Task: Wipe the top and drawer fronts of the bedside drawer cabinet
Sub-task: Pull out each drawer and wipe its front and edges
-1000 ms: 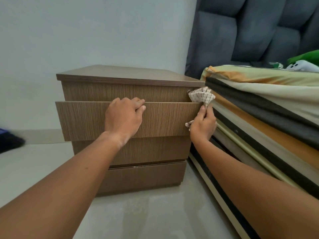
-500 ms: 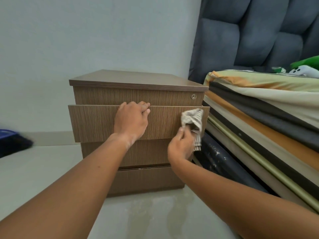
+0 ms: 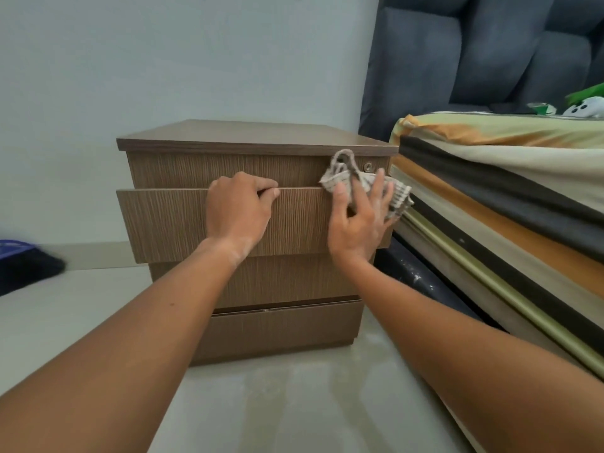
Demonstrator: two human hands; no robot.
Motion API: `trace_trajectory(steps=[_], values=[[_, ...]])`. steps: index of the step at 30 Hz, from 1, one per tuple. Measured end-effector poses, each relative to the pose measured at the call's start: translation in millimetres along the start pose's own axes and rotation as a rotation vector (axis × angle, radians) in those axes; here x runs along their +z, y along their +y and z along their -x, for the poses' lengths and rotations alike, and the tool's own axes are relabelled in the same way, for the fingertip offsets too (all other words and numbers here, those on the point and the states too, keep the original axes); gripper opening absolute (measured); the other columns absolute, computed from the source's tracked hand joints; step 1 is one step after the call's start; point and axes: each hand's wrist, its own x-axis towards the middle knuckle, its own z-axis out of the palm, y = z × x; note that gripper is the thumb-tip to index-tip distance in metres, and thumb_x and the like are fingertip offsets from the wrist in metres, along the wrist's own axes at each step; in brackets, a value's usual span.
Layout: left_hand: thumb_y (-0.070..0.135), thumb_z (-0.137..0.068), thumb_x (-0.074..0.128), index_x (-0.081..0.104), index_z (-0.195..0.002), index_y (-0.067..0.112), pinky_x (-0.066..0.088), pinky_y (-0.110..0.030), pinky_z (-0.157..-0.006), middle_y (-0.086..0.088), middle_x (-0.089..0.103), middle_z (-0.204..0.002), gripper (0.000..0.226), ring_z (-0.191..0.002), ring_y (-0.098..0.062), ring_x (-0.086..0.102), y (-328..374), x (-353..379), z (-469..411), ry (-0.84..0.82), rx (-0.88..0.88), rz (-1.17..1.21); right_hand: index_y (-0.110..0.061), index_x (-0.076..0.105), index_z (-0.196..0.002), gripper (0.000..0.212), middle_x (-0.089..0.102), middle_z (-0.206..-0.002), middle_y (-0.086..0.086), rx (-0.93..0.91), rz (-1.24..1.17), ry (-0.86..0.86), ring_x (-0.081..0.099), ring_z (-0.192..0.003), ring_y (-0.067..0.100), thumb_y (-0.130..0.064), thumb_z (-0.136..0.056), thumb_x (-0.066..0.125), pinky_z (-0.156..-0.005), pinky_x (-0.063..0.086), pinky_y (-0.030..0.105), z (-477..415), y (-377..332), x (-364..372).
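The left hand [image 3: 238, 214] curls its fingers over the pulled-out drawer [image 3: 163, 223] of the cabinet [image 3: 248, 135]. The right hand [image 3: 356, 227], fingers spread, presses the cloth [image 3: 340, 178] against that drawer's right end, near the lock [image 3: 369, 167]. The loosely pinned cloth could slip off toward the bed [image 3: 506, 178], or the drawer could slide shut on the left fingers.

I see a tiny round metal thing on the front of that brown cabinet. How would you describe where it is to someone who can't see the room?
Find the brown wooden bedside cabinet standing against the pale wall beside the bed. On its topmost drawer front, look to the far right corner, just under the top. The small round metal lock sits there, right beside the cloth; it is the only metal fitting showing on the wood-grain fronts.
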Motion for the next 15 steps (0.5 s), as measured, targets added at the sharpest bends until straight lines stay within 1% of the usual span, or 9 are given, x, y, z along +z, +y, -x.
trace_trajectory(steps=[2, 4, 6, 7, 8, 9, 11, 13, 15], values=[[0.034, -0.094, 0.068, 0.08, -0.104, 0.025, 0.048, -0.04, -0.104, 0.01, 0.077, -0.099, 0.018, -0.098, -0.009, 0.072, 0, 3, 0, 0.039, -0.005, 0.012, -0.038, 0.057, -0.136, 0.048, 0.018, -0.168, -0.004, 0.14, -0.102, 0.105, 0.007, -0.155, 0.022, -0.061, -0.098, 0.037, -0.123, 0.008, 0.057, -12, 10, -5], [0.033, -0.092, 0.07, 0.081, -0.1, 0.025, 0.051, -0.041, -0.1, 0.011, 0.077, -0.095, 0.015, -0.093, -0.008, 0.072, -1, 6, -1, 0.065, -0.006, 0.036, -0.039, 0.056, -0.138, 0.043, 0.028, -0.165, -0.003, 0.271, -0.21, 0.194, 0.024, -0.152, 0.023, -0.055, -0.1, 0.045, -0.12, 0.026, 0.048, -19, 19, -7], [0.033, -0.092, 0.071, 0.081, -0.098, 0.025, 0.051, -0.041, -0.099, 0.011, 0.078, -0.094, 0.015, -0.091, -0.008, 0.073, -1, 8, -1, 0.077, -0.001, 0.054, -0.041, 0.056, -0.138, 0.04, 0.051, -0.151, -0.002, 0.362, -0.29, 0.269, 0.049, -0.136, 0.022, -0.052, -0.102, 0.045, -0.109, 0.041, 0.038, -22, 23, -9], [0.032, -0.091, 0.071, 0.081, -0.098, 0.024, 0.051, -0.041, -0.099, 0.01, 0.078, -0.093, 0.015, -0.091, -0.008, 0.073, -1, 8, -1, 0.082, 0.0, 0.057, -0.039, 0.059, -0.135, 0.039, 0.062, -0.138, -0.002, 0.407, -0.32, 0.299, 0.057, -0.124, 0.021, -0.052, -0.102, 0.043, -0.102, 0.046, 0.036, -21, 25, -11], [0.032, -0.091, 0.071, 0.081, -0.099, 0.024, 0.051, -0.041, -0.1, 0.01, 0.078, -0.094, 0.015, -0.091, -0.008, 0.073, 0, 9, -1, 0.088, 0.0, 0.058, -0.036, 0.064, -0.13, 0.038, 0.069, -0.122, -0.002, 0.469, -0.344, 0.311, 0.06, -0.114, 0.02, -0.051, -0.104, 0.041, -0.093, 0.046, 0.033, -19, 28, -12], [0.032, -0.091, 0.071, 0.081, -0.099, 0.024, 0.051, -0.04, -0.1, 0.009, 0.078, -0.094, 0.015, -0.092, -0.009, 0.073, 0, 9, -1, 0.095, -0.004, 0.058, -0.033, 0.068, -0.125, 0.039, 0.069, -0.108, -0.002, 0.534, -0.364, 0.305, 0.06, -0.108, 0.021, -0.05, -0.104, 0.04, -0.087, 0.043, 0.031, -14, 31, -13], [0.032, -0.09, 0.072, 0.081, -0.098, 0.024, 0.05, -0.041, -0.101, 0.009, 0.078, -0.094, 0.014, -0.092, -0.01, 0.073, 1, 10, -2, 0.104, -0.019, 0.063, -0.031, 0.072, -0.117, 0.038, 0.065, -0.097, -0.003, 0.611, -0.367, 0.278, 0.058, -0.102, 0.021, -0.049, -0.105, 0.04, -0.083, 0.036, 0.029, -1, 37, -12], [0.032, -0.09, 0.072, 0.081, -0.097, 0.024, 0.049, -0.041, -0.101, 0.009, 0.078, -0.093, 0.014, -0.092, -0.01, 0.073, 1, 12, -2, 0.109, -0.031, 0.066, -0.029, 0.071, -0.118, 0.037, 0.069, -0.105, 0.003, 0.627, -0.355, 0.283, 0.057, -0.103, 0.023, -0.046, -0.105, 0.041, -0.083, 0.034, 0.028, 9, 38, -9], [0.032, -0.09, 0.072, 0.081, -0.097, 0.025, 0.049, -0.041, -0.102, 0.009, 0.078, -0.093, 0.014, -0.093, -0.01, 0.073, 2, 12, -2, 0.114, -0.04, 0.068, -0.028, 0.07, -0.121, 0.035, 0.068, -0.12, 0.005, 0.634, -0.362, 0.304, 0.056, -0.112, 0.026, -0.044, -0.105, 0.042, -0.085, 0.033, 0.027, 11, 35, -6]])
